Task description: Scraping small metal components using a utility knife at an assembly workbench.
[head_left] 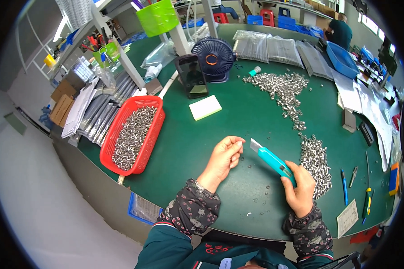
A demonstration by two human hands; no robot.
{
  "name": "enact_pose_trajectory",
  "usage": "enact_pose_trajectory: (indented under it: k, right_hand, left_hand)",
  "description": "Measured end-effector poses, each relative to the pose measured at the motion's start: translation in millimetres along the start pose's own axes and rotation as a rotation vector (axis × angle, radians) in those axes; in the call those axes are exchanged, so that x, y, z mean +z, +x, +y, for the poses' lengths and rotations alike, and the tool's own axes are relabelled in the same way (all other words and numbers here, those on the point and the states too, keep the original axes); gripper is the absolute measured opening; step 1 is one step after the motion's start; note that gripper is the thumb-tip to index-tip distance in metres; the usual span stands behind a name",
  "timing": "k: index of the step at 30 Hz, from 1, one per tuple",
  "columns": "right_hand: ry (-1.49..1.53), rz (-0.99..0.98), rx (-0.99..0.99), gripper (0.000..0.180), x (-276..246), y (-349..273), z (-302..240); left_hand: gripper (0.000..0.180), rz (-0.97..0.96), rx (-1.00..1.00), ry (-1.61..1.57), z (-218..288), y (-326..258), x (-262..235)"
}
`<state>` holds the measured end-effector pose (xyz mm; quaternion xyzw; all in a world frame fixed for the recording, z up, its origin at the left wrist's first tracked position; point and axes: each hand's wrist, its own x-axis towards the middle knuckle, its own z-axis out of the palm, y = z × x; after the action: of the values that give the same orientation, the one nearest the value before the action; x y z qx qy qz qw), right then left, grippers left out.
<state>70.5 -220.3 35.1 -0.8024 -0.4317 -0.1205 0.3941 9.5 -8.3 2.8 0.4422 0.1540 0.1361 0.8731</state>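
Note:
My right hand (300, 188) grips a teal utility knife (274, 161), its blade out and pointing up and left toward my other hand. Just left of the blade tip, my left hand (225, 157) is closed in a pinch, thumb and forefinger together; whatever is between them is too small to make out. Beside my right hand spreads a pile of small shiny metal rings (315, 163), which trails back to a larger heap (280, 87) of the same parts. A few loose bits lie on the green table (229, 201) between my forearms.
A red plastic basket (159, 121) of metal parts stands at the left. Behind are a white pad (205, 107), a phone (192, 76) and a dark fan (213, 59). At right lie a blue pen (344, 186), a screwdriver (369, 201) and a paper card (347, 217). A person (339, 33) sits far back.

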Motion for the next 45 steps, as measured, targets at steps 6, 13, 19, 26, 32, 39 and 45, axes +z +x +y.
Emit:
enact_pose_trajectory:
  k: [6,13,19,26,32,39,45]
  right_hand:
    - [-0.011,-0.005,0.000,0.031,0.0,1.7,-0.9]
    - [0.001,-0.011,0.005,0.030,3.1,3.9,0.2]
    - [0.012,0.005,0.061,0.028,1.5,3.4,1.9]
    - [-0.019,-0.043,0.092,0.028,1.6,1.5,-0.6]
    - [0.036,-0.044,0.092,0.026,2.6,3.8,0.3]
    - [0.254,-0.180,0.219,0.026,2.3,0.8,1.3]
    - [0.302,-0.247,0.255,0.025,2.4,-2.0,3.2]
  left_hand:
    - [0.013,0.019,0.002,0.035,1.4,-0.5,1.1]
    - [0.012,-0.056,0.038,0.078,-0.1,0.9,-2.4]
    - [0.013,0.037,0.091,0.185,5.5,-4.8,11.5]
    - [0.014,-0.023,0.057,0.255,0.3,-2.7,4.3]
    - [0.013,0.046,0.084,0.201,4.6,-1.1,5.1]
    - [0.013,0.011,0.054,0.107,2.9,-1.0,5.4]
    - [0.014,-0.025,0.038,0.126,0.8,-2.8,4.8]
